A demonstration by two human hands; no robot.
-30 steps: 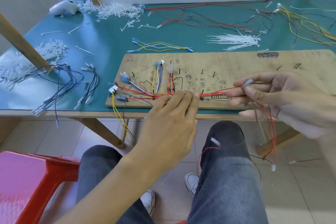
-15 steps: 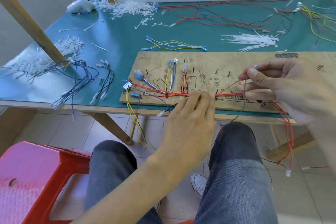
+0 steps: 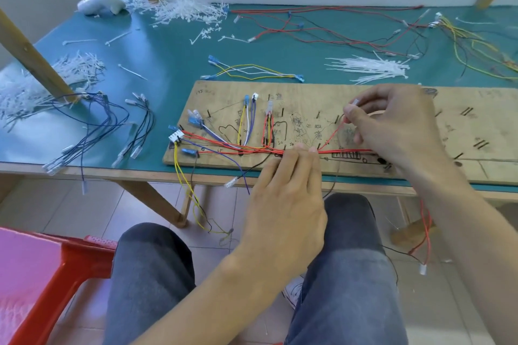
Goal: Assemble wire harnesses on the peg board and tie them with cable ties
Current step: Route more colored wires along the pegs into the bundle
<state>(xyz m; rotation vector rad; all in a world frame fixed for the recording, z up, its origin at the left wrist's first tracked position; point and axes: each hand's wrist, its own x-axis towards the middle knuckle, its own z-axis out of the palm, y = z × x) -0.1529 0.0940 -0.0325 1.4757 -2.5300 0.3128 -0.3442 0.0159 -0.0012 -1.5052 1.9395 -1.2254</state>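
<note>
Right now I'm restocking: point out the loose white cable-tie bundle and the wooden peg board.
white cable-tie bundle (image 3: 370, 68), head view, middle of the bundle.
wooden peg board (image 3: 462, 131), head view, bare right part.

The right hand (image 3: 392, 126) has lifted the red wire (image 3: 333, 134) by its pale end, up and away from the bundle (image 3: 252, 150), so the wire now slants across the board (image 3: 308, 98). The left hand (image 3: 286, 199) has crept rightward, fingertips (image 3: 312, 151) pinning the bundle.

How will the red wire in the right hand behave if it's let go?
Probably floppy: the red wire only runs straight while the right hand pulls it. Likely light, since fingertips alone lift it. Its free end droops below the table.
</note>
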